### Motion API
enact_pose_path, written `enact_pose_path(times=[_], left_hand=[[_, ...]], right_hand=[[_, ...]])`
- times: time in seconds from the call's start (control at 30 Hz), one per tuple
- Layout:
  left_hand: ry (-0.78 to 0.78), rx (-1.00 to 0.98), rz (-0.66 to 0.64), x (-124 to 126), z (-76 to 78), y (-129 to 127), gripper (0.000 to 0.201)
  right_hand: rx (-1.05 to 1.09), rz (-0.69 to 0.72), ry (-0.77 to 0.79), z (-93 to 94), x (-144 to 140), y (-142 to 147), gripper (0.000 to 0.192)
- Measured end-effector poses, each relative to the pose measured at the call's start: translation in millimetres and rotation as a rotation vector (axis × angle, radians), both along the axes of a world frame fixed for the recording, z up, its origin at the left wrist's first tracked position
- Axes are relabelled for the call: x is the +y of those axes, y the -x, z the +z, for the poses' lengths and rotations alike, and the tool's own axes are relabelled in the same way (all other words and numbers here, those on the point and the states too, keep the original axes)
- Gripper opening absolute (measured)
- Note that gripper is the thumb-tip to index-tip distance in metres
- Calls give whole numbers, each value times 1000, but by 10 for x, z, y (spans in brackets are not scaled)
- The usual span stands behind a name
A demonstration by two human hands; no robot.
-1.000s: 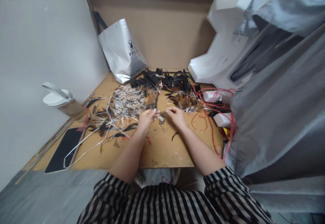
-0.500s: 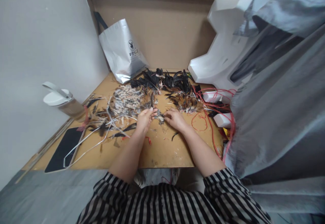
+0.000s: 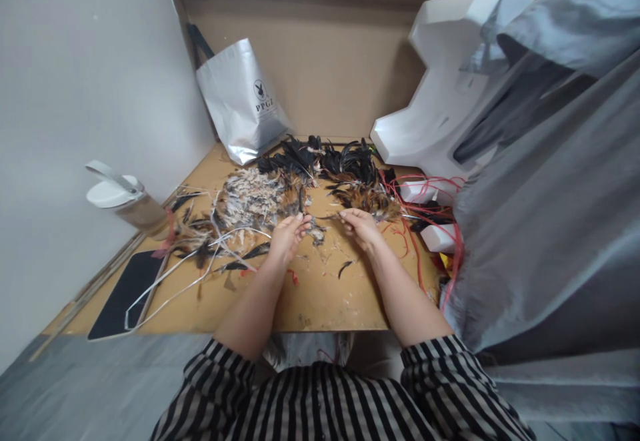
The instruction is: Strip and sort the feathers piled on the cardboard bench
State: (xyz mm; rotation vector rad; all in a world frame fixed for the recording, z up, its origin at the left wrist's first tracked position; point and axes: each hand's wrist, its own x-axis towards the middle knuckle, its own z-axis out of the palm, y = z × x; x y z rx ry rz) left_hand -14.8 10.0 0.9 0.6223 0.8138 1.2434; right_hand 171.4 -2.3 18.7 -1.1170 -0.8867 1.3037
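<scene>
We cannot make out what the left hand [image 3: 290,235] pinches. The thin strand [image 3: 327,217] at the right hand [image 3: 362,229] is too blurred for us to tell feather from stem, and that hand hides the near edge of the brown feathers [image 3: 363,197]. Beyond the left grip, we find some print on the silver bag [image 3: 227,97] too small to read. Right of both grips, the grey cloth [image 3: 550,227] is cut off.
</scene>
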Motion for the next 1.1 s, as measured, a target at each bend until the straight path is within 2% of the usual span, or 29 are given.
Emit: enact_pose_path(times=[0.13,0.23,0.33,0.53,0.63,0.73,0.9,1.1], left_hand=[[16,-19,-63,-37,8,-30,13],[12,-25,-123,-69,14,-59,13],[-4,-26,-145,-77,13,-75,14],[-37,-43,-104,-47,13,-54,15],[-39,-32,-102,-39,12,-42,15],[-25,-27,-88,-37,3,-42,15],[4,-22,-97,-56,-14,-65,16],[8,-4,-138,-82,-41,-113,17]], right_hand=[[335,43,73,53,-33,61,26],[423,44,80,2,-30,168,25],[346,47,57,-71,-25,283,24],[-167,36,-108,-151,-42,351,23],[-292,74,-145,-147,-58,332,23],[-159,88,-74,-110,-69,340,25],[188,2,2,-63,-73,412,29],[128,-6,-14,-138,-95,546,30]])
